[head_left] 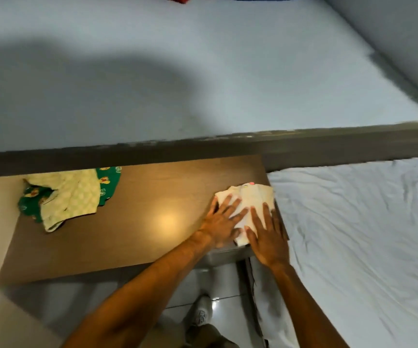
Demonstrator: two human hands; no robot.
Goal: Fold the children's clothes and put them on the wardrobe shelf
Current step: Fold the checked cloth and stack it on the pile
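We press the small folded cream cotton garment flat under both palms, left hand and right hand, fingers straight, at the brown wooden bench's right corner. Folding looks finished; next we must curl a grip under it and lift. The crumpled green-and-cream printed clothes lie well left, unfolded.

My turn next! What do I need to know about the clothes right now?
Left hand and right hand: both flat, fingers straight, pressing the cream garment at the right corner of the brown table.
That piece looks folded small.
The green and cream clothes lie crumpled at the table's left end, not yet folded.
Left to do: fold that pile and put everything on the wardrobe shelf, which is not in view.
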